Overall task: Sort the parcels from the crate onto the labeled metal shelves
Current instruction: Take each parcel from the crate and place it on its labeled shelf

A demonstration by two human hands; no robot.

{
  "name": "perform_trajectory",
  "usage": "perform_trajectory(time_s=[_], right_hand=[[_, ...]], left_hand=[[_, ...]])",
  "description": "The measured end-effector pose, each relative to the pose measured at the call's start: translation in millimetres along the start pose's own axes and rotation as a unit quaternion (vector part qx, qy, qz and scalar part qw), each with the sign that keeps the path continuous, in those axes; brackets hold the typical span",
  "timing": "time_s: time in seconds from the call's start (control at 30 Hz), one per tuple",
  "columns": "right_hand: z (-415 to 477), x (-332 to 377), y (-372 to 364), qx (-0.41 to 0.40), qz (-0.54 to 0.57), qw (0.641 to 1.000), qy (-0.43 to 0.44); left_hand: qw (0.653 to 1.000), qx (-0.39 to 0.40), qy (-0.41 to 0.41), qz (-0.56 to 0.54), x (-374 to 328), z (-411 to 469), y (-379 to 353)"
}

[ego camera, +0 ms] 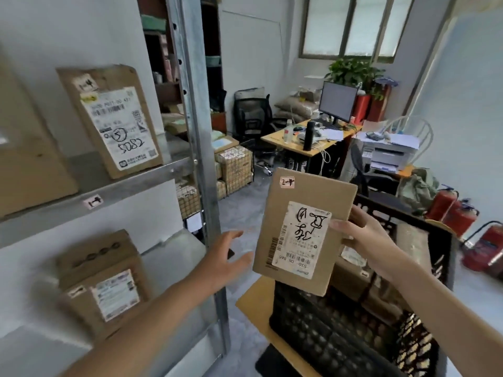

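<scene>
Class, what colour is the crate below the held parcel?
The crate is black, with latticed walls; best seen in the head view.

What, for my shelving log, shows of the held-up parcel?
The parcel is a flat brown cardboard box, held upright, slightly tilted, above the black crate. A white shipping label with barcodes and black handwritten marks, its print upside down, covers much of the front; a small sticker reading 2- sits at the top left corner. The right hand grips its right edge, thumb on the label. The left hand is open beside it, apart.
</scene>
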State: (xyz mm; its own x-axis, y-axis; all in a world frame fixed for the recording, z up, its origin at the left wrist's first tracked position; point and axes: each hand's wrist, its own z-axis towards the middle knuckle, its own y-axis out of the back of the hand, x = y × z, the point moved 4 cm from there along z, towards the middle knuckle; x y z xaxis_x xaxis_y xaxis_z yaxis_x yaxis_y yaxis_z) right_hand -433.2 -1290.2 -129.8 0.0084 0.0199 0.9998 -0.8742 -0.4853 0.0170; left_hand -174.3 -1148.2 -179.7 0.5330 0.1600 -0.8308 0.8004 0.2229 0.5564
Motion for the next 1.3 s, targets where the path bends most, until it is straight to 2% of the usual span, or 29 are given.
perform_trajectory(time_s=[0.13, 0.4, 0.6, 0.73, 1.07, 1.3], right_hand=[[-6, -15, -42, 0.071, 0.014, 0.997, -0.009], [-16, -19, -136, 0.181, 0.009, 0.983, -0.024], [-51, -8, -235, 0.282, 0.002, 0.959, -0.022], [-88, -3, -295, 0.308, 0.004, 0.951, -0.016], [-186, -11, -427, 0.379, 0.028, 0.924, -0.033], [-225, -25, -481, 0.420, 0.014, 0.907, -0.035]], left_hand=[[0.998, -0.025, 0.030, 0.053, 17, -48, 13], [0.982, -0.126, 0.127, 0.062, 74, -145, 64], [0.974, -0.199, 0.112, -0.002, 93, -222, 115], [0.956, -0.263, 0.131, 0.023, 111, -282, 156], [0.939, -0.293, 0.182, 0.024, 159, -436, 222], [0.939, -0.295, 0.175, -0.003, 170, -481, 235]])
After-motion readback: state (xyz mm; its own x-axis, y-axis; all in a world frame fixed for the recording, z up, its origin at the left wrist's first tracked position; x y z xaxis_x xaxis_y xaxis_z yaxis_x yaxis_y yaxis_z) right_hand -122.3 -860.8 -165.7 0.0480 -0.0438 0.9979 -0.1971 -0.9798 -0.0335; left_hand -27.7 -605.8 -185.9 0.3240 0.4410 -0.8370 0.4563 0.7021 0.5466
